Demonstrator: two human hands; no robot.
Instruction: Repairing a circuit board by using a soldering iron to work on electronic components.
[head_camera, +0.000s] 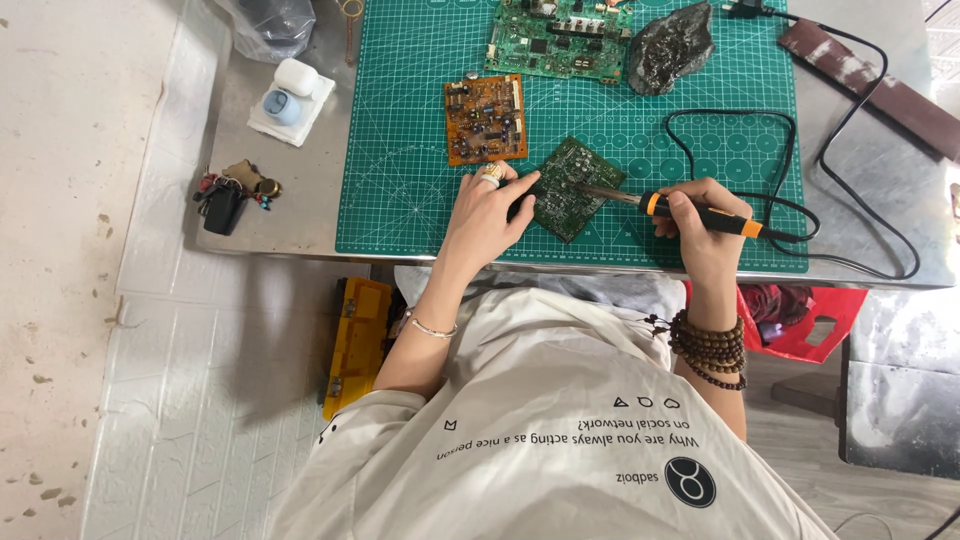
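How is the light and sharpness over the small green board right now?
Head view: even daylight, the small green board and soldering iron sharp; pale glare on the metal table at right; a soft shadow falls on the floor under the table edge.

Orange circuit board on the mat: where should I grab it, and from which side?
Grip the orange board by its bare left and right edges, coming from above. It lies flat on the green mat, components up, so pinching the faces would likely press on parts. The left hand is nearest.
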